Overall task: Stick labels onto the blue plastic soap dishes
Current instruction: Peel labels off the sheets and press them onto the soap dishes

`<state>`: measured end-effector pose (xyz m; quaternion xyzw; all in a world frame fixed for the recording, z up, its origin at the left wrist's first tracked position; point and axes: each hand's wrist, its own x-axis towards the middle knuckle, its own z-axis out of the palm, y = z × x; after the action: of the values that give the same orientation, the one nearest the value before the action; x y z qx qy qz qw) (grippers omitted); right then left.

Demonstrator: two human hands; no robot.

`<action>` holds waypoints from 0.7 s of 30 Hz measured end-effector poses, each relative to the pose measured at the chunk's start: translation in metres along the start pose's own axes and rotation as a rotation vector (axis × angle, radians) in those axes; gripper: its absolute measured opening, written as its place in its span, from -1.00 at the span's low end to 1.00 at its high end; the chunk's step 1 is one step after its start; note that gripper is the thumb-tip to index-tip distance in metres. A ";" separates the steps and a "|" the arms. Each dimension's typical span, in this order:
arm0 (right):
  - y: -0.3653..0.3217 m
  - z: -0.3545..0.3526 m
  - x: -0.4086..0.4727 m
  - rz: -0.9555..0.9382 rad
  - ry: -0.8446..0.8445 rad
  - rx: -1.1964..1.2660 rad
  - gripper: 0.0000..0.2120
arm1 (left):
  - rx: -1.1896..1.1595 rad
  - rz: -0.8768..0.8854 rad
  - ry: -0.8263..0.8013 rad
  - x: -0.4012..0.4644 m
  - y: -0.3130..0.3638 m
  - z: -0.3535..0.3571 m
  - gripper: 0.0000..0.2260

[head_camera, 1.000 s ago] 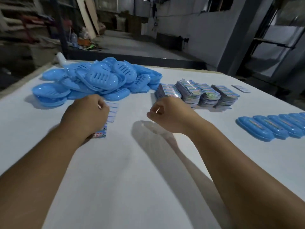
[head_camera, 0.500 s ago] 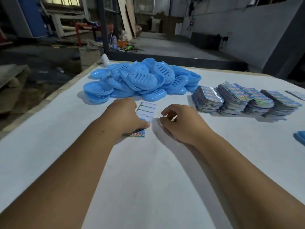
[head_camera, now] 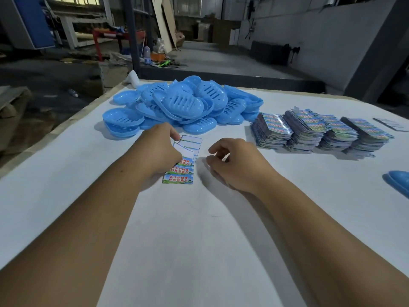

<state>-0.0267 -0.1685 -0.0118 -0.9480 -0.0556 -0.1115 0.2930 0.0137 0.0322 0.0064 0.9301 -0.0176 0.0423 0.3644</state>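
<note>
Since half second ago right hand [head_camera: 238,163] sits slightly lower and nearer — view itself has shifted; left hand [head_camera: 158,149] still on label sheet [head_camera: 184,161]; soap dish pile [head_camera: 181,105] at far left of white table [head_camera: 199,240], untouched; left hand holds sheet's left edge, upper rows bare white, lower rows printed; right hand just beside sheet, fingers curled, thumb near index — whether it pinches label, cannot tell; label stacks [head_camera: 321,131] further right; single blue dish [head_camera: 399,181] at right edge.
</note>
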 end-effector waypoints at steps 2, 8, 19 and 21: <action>0.002 -0.003 0.002 -0.007 0.093 -0.011 -0.79 | -0.033 -0.013 0.033 -0.002 -0.001 0.002 -0.65; 0.010 -0.015 0.022 0.047 0.284 -0.025 -0.65 | 0.258 0.054 0.086 -0.001 -0.002 -0.003 -0.64; -0.060 0.010 0.112 -0.088 0.104 -0.326 -0.26 | 0.395 0.093 0.147 -0.006 0.003 -0.002 -0.72; -0.058 0.014 0.119 -0.079 0.072 -0.401 -0.29 | 0.397 0.101 0.158 -0.006 0.003 -0.002 -0.73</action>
<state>0.0813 -0.1082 0.0372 -0.9798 -0.0590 -0.1656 0.0957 0.0072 0.0310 0.0092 0.9754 -0.0269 0.1358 0.1717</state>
